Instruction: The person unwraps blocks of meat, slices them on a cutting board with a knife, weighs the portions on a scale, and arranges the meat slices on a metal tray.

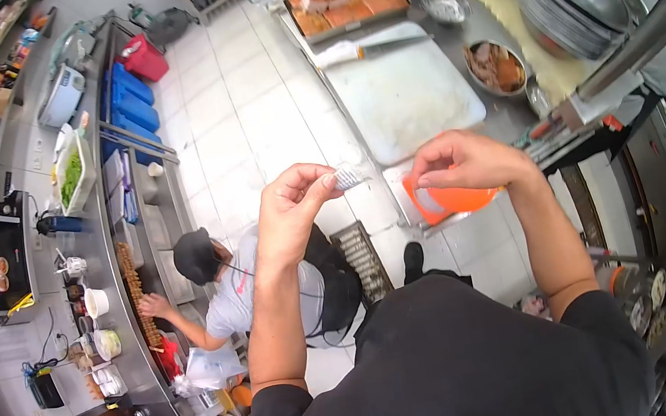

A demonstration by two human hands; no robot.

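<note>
My left hand (297,205) is raised in front of my chest. Its thumb and forefinger pinch a small striped grey-and-white piece (348,177), whose kind I cannot make out. To the right, my right hand (471,159) is closed with fingertips together, pointing toward the left hand. Whatever it may hold is hidden or too small to name. Below this hand shows a bright orange plastic item (467,200), partly covered by the fingers, at the counter's near end. A white cutting board (402,93) lies on the counter beyond both hands.
A knife (389,45) rests across the board's far edge. Behind it stands a tray of orange-topped food (346,5). A bowl of meat pieces (495,68) and stacked metal plates (568,1) sit rightward. A co-worker (265,278) bends toward the left counter, close to my left arm.
</note>
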